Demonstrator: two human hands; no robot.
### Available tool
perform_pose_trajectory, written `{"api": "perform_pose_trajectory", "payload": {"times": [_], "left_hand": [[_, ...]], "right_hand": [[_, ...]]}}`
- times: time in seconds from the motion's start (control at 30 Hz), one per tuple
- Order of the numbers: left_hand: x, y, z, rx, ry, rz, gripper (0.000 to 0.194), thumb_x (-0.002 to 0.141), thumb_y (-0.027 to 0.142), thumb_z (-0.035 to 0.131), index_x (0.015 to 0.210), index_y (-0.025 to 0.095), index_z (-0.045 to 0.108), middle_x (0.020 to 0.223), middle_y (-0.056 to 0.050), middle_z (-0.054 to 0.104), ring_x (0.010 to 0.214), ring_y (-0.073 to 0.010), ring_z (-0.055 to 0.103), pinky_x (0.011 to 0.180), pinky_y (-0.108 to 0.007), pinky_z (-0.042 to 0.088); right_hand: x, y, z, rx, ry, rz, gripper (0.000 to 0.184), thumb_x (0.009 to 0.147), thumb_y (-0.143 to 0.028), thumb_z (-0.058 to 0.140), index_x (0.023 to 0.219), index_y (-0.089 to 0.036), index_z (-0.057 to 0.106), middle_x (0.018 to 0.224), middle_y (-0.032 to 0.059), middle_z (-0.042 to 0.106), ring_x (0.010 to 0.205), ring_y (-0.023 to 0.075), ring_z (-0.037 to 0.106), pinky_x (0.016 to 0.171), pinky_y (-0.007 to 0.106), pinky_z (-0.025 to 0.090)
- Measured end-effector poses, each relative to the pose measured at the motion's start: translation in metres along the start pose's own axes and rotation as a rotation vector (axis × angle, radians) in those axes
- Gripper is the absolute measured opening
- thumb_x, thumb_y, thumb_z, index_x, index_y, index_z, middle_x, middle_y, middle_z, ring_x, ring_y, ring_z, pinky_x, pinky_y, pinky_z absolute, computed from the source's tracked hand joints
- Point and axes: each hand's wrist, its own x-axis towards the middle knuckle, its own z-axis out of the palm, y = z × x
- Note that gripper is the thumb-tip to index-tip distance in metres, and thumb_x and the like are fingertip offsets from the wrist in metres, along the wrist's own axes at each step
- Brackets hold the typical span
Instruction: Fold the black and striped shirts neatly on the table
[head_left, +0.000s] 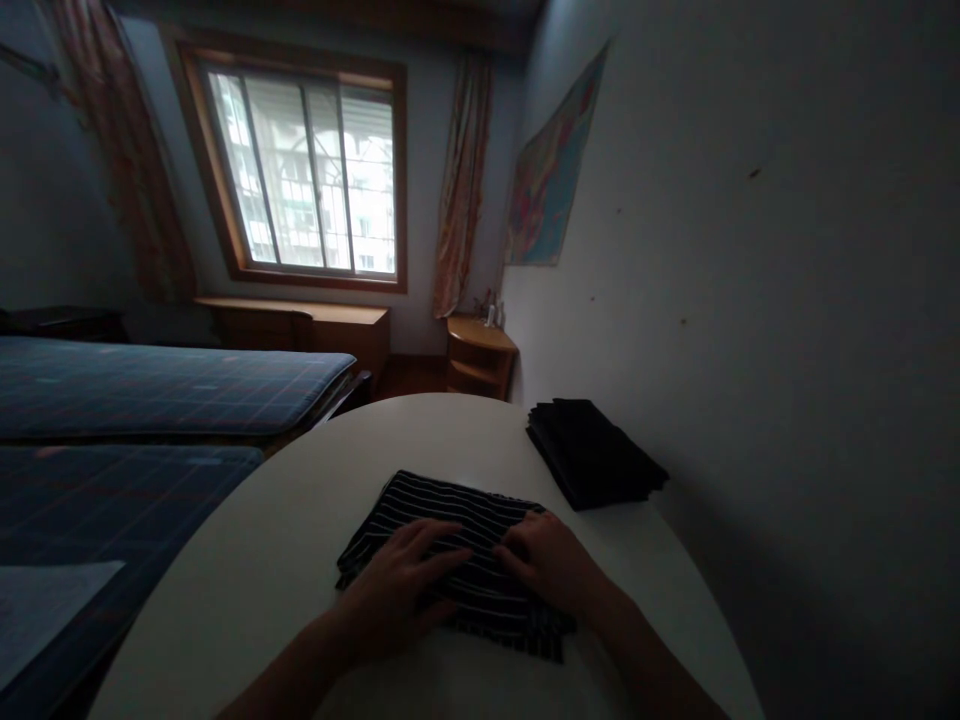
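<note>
On the white round table (247,560) in front of me lies a folded black cloth with thin white stripes (442,500); its kind of garment or linen cannot be made out. My left hand (409,580) rests on the cloth's left part, fingers stretched out and apart. Over its right part is my right hand (544,560), fingers slightly bent and touching the fabric, thumb pointing inward. Between the two hands the stripes show. The near edge of the cloth looks layered and uneven. Beyond my right hand sits a stack of folded black cloth (592,450).
The wall (750,400) runs close along the table's right side. At left are beds with blue plaid mattresses (165,390), a pale sheet (45,610) lying on the nearer one. A corner shelf (480,335) and a window (315,180) are beyond.
</note>
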Motion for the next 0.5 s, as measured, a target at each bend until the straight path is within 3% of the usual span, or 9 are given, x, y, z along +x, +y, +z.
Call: {"api": "perform_pose_trajectory", "payload": {"times": [0.1,0.17,0.27,0.37,0.5], "left_hand": [[0.002,0.018,0.002,-0.061,-0.180,0.110,0.059,0.082,0.024,0.072,0.136,0.035,0.051,0.137,-0.003,0.056,0.125,-0.0271,0.050,0.105,-0.045,0.043],[0.004,0.021,0.002,-0.084,-0.215,0.107,0.051,0.085,0.023,0.069,0.133,0.033,0.055,0.129,-0.002,0.062,0.120,-0.0254,0.053,0.103,-0.044,0.045],[0.006,0.020,0.002,-0.090,-0.181,0.084,0.036,0.091,0.020,0.061,0.126,0.031,0.060,0.120,-0.002,0.066,0.113,-0.0224,0.058,0.100,-0.040,0.047],[0.006,0.016,0.005,-0.054,-0.118,0.116,0.027,0.096,0.024,0.055,0.122,0.029,0.063,0.113,-0.003,0.069,0.106,-0.0212,0.061,0.095,-0.038,0.049],[0.006,0.013,0.012,-0.002,-0.026,0.178,0.025,0.102,0.025,0.043,0.112,0.023,0.066,0.102,-0.005,0.072,0.096,-0.0200,0.065,0.085,-0.034,0.052]], "right_hand": [[0.003,0.015,0.002,-0.007,0.116,0.041,0.020,0.087,-0.016,0.052,0.093,-0.020,0.070,0.097,0.0063,0.070,0.097,0.0218,0.061,0.089,0.035,0.044],[0.003,0.030,0.001,0.018,0.195,0.101,0.035,0.078,-0.005,0.047,0.104,-0.019,0.067,0.107,0.0080,0.068,0.104,0.0217,0.059,0.095,0.035,0.044],[0.000,0.057,0.001,0.073,0.228,0.133,0.045,0.075,-0.003,0.045,0.112,-0.019,0.066,0.115,0.0086,0.066,0.111,0.0225,0.057,0.101,0.039,0.042],[-0.001,0.077,0.004,0.141,0.214,0.106,0.036,0.081,-0.010,0.050,0.110,-0.021,0.068,0.116,0.0081,0.067,0.112,0.0237,0.058,0.101,0.042,0.043],[0.002,0.086,0.009,0.185,0.229,0.124,0.026,0.084,-0.016,0.052,0.102,-0.022,0.070,0.111,0.0073,0.069,0.108,0.0235,0.060,0.099,0.041,0.044]]}}
